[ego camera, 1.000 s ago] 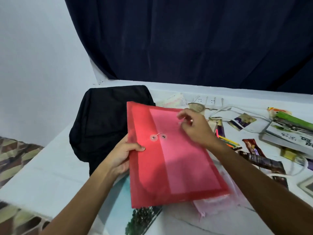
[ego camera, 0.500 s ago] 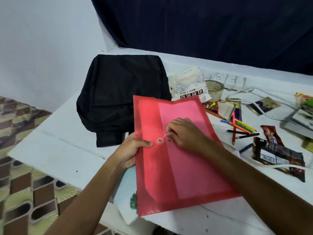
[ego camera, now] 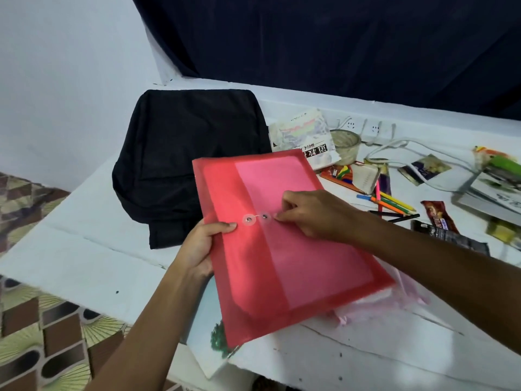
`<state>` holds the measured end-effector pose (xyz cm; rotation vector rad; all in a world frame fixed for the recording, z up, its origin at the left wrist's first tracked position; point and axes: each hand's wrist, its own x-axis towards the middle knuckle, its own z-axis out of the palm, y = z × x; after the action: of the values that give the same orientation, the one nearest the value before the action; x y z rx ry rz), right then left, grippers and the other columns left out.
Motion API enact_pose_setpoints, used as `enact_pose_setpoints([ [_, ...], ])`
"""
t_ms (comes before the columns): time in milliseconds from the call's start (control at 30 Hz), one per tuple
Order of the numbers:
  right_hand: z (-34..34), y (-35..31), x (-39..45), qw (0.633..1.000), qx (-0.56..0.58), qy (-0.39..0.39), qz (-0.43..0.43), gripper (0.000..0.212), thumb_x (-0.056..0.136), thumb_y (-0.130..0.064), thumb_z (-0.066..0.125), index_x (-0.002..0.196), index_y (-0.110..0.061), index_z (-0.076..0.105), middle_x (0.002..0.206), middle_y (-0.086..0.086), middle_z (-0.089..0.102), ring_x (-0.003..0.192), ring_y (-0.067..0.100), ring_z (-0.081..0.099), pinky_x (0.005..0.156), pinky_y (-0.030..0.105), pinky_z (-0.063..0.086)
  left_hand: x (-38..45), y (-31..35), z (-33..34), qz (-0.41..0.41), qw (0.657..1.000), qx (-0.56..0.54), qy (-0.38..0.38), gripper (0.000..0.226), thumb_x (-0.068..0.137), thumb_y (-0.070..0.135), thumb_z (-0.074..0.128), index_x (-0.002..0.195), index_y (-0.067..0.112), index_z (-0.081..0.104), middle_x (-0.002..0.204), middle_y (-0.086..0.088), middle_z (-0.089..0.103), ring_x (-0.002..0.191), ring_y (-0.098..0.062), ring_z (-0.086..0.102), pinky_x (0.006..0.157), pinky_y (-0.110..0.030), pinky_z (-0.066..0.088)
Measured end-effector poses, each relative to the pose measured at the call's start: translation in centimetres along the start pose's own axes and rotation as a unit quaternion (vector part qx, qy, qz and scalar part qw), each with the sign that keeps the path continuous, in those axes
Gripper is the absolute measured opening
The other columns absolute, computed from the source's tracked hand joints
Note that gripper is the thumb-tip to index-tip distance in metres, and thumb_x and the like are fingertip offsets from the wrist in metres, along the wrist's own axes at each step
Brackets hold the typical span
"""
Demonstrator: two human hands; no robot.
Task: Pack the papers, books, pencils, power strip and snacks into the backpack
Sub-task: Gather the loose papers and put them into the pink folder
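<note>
A red translucent folder (ego camera: 282, 263) with pink papers inside lies tilted over the table's front. My left hand (ego camera: 201, 246) grips its left edge, thumb on top. My right hand (ego camera: 313, 214) pinches the thin closure string beside the two round buttons (ego camera: 256, 218). The black backpack (ego camera: 186, 162) lies flat behind the folder, to the left. Coloured pencils (ego camera: 392, 201), snack packets (ego camera: 439, 221), books (ego camera: 307, 139) and a white power strip (ego camera: 372, 129) are spread to the right.
A roll of clear tape (ego camera: 345, 145) stands by the power strip. A white cable (ego camera: 408, 145) loops across the back right. More books (ego camera: 496, 190) lie at the far right. A picture sheet (ego camera: 208, 342) sticks out under the folder over the table edge (ego camera: 84, 280).
The view has dropped and moved closer. My right hand came from the folder's top edge to the buttons and now pinches the string to their right. The left hand keeps its grip.
</note>
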<state>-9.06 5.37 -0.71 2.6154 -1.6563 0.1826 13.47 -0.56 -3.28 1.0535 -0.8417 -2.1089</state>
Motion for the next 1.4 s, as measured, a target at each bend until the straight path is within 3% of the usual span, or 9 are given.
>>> enact_pose_setpoints([
  [100,-1.8,-1.7,-0.1,0.988,-0.097,-0.115,0.036,0.027,0.079,-0.006,0.051,0.099,-0.014,0.067,0.095,0.005,0.058,0.081,0.03,0.061,0.056,0.031,0.034,0.0,0.1,0.2,-0.004,1.0,0.005,0.03,0.031,0.08,-0.01,0.053,0.106,0.004,0.064,0.087,-0.016,0.071,0.071,-0.027,0.071,0.063,-0.037,0.06],
  [267,-4.4,-5.8,0.7,0.985,-0.119,-0.122,0.029,0.026,0.084,0.002,0.047,0.105,-0.007,0.059,0.11,0.011,0.058,0.099,0.034,0.059,0.065,0.035,0.031,-0.1,0.9,1.5,0.014,0.999,0.022,0.036,0.034,0.079,-0.01,0.055,0.11,0.002,0.064,0.091,-0.016,0.071,0.074,-0.027,0.07,0.064,-0.037,0.059],
  [467,-4.3,-5.3,4.2,0.992,0.09,-0.001,-0.088,0.013,0.068,-0.004,0.062,0.071,-0.012,0.072,0.072,0.005,0.063,0.065,0.021,0.062,0.053,0.027,0.041,-1.0,1.9,3.1,0.014,0.997,0.077,0.021,0.022,0.077,-0.011,0.047,0.087,0.0,0.064,0.07,-0.019,0.064,0.053,-0.023,0.065,0.051,-0.029,0.056],
  [567,-4.4,-4.4,5.9,0.964,0.262,-0.019,-0.031,0.014,0.075,-0.005,0.067,0.082,-0.01,0.078,0.07,-0.008,0.06,0.063,-0.005,0.056,0.063,0.005,0.036,-1.6,2.3,2.7,-0.014,0.998,0.062,0.021,0.023,0.086,0.009,0.057,0.098,-0.005,0.071,0.088,-0.023,0.071,0.069,-0.025,0.069,0.063,-0.032,0.061],
  [667,-4.1,-3.6,6.5,0.937,0.345,-0.015,0.05,0.011,0.077,0.0,0.071,0.082,-0.007,0.077,0.07,-0.003,0.06,0.052,-0.002,0.056,0.054,0.012,0.04,-2.1,2.5,2.4,-0.019,0.999,0.044,0.019,0.03,0.091,0.02,0.059,0.107,-0.003,0.07,0.097,-0.023,0.071,0.075,-0.027,0.071,0.071,-0.035,0.061],
  [867,-3.5,-1.7,5.5,0.932,0.349,0.016,0.099,0.006,0.075,-0.004,0.075,0.078,-0.008,0.076,0.064,-0.011,0.063,0.056,-0.004,0.053,0.058,0.012,0.038,-2.8,2.5,2.0,-0.029,0.998,0.05,0.028,0.023,0.093,0.017,0.058,0.107,0.0,0.065,0.074,-0.014,0.071,0.056,-0.021,0.068,0.051,-0.03,0.058],
  [933,-2.8,-1.2,4.5,0.947,0.304,0.038,0.095,0.008,0.078,-0.004,0.071,0.08,-0.01,0.076,0.067,-0.01,0.062,0.058,-0.002,0.053,0.058,0.018,0.039,-2.8,2.6,1.9,-0.04,0.997,0.052,0.041,0.032,0.092,0.019,0.059,0.116,-0.002,0.063,0.079,-0.016,0.07,0.057,-0.022,0.068,0.051,-0.031,0.057],
  [1100,-0.1,-0.2,1.5,0.994,0.005,0.111,-0.017,0.024,0.077,-0.009,0.053,0.085,-0.017,0.074,0.076,0.002,0.06,0.07,0.024,0.061,0.047,0.032,0.048,-2.6,2.8,1.3,-0.07,0.995,0.05,0.059,0.034,0.091,0.023,0.06,0.112,-0.003,0.066,0.075,-0.015,0.072,0.056,-0.023,0.069,0.049,-0.03,0.057],
  [1400,-1.6,-4.1,-0.7,0.993,-0.089,0.068,-0.033,0.03,0.064,-0.007,0.027,0.051,-0.009,0.054,0.054,0.007,0.05,0.043,0.026,0.051,0.04,0.021,0.024,-2.3,2.8,0.9,-0.057,0.995,0.061,0.059,0.038,0.089,0.025,0.063,0.116,-0.002,0.065,0.085,-0.016,0.072,0.063,-0.024,0.07,0.055,-0.032,0.059],
])
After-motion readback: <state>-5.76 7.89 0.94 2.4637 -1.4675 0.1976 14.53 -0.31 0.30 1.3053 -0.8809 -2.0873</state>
